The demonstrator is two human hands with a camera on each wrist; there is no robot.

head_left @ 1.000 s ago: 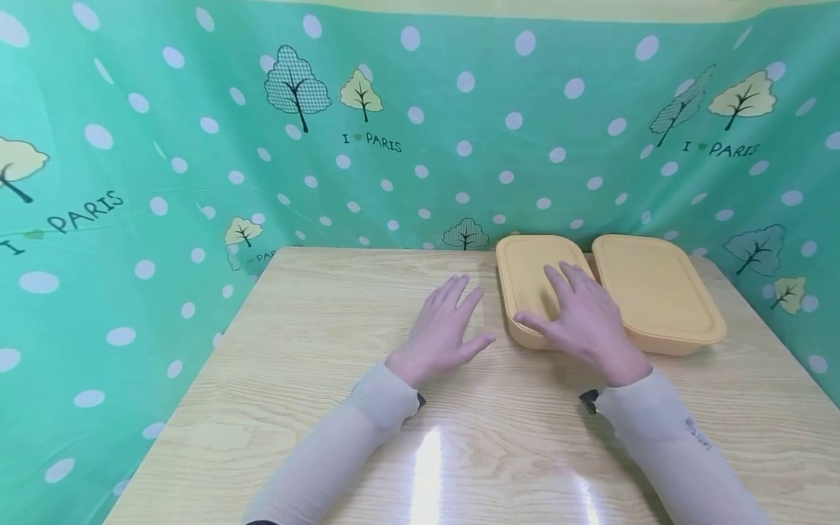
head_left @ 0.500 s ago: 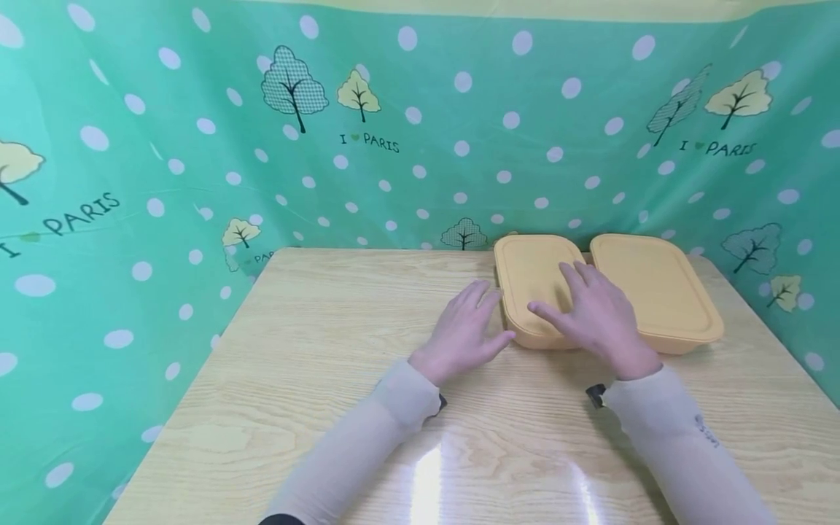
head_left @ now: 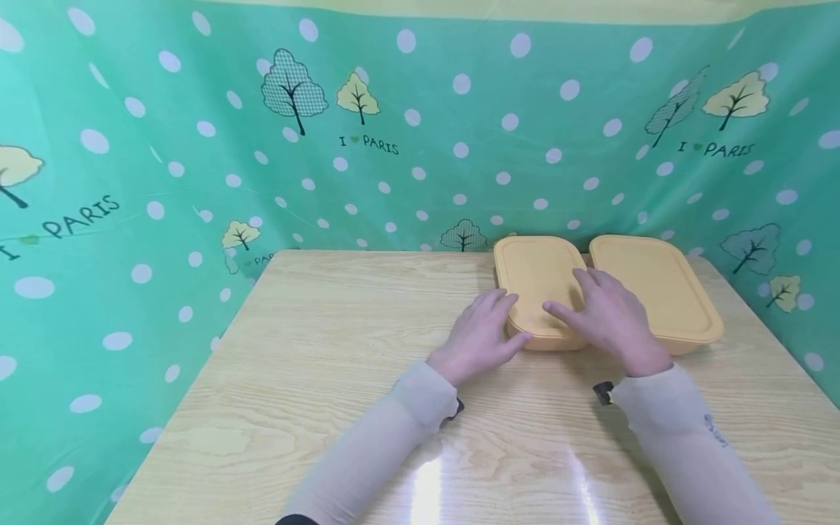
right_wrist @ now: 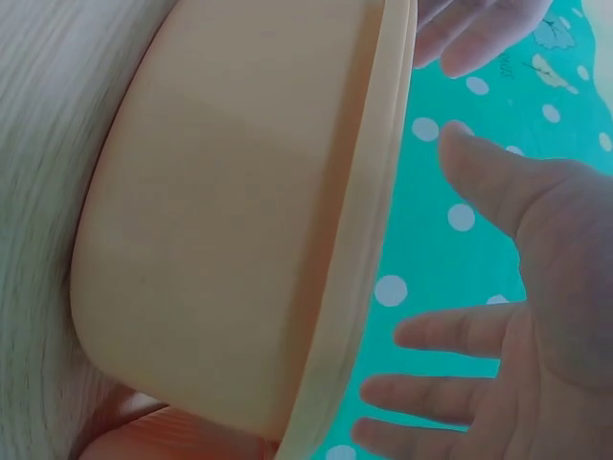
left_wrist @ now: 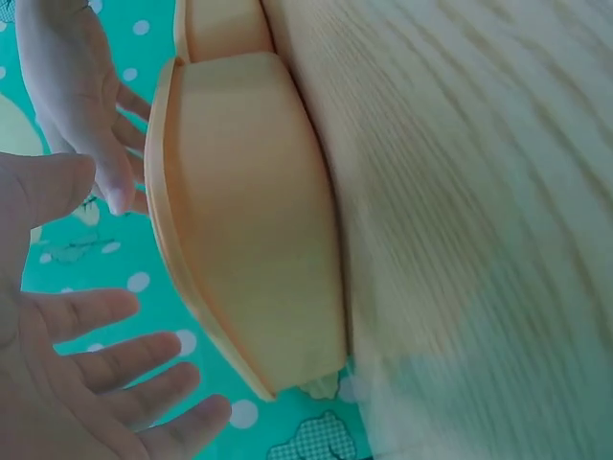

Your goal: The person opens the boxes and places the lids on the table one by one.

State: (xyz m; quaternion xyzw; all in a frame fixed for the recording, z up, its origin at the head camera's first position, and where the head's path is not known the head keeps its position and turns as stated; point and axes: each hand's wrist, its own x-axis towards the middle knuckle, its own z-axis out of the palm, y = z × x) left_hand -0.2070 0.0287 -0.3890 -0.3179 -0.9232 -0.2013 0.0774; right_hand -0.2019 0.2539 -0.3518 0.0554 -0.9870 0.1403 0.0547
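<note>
Two pale orange lidded boxes stand side by side at the back right, with the left box (head_left: pixel 538 273) narrower than the right box (head_left: pixel 656 292). My left hand (head_left: pixel 482 335) is at the left box's near left corner, fingers spread. Over that box's right side hovers my right hand (head_left: pixel 610 317), fingers apart and thumb pointing left. From the left wrist, the box's side wall (left_wrist: pixel 249 220) shows beside the outstretched left fingers (left_wrist: pixel 144 383). The right wrist view has a gap between the right hand (right_wrist: pixel 546 316) and the box rim (right_wrist: pixel 369 211). Neither hand grips anything.
Both boxes rest on a light wood-grain table (head_left: pixel 295 350), close to its back edge. Behind it and along the sides hangs a green dotted curtain (head_left: pixel 420 131) with printed trees.
My left hand has moved right, up to the left box's near left corner. The right hand has shifted slightly right above the same box. Both boxes stay where they were.
</note>
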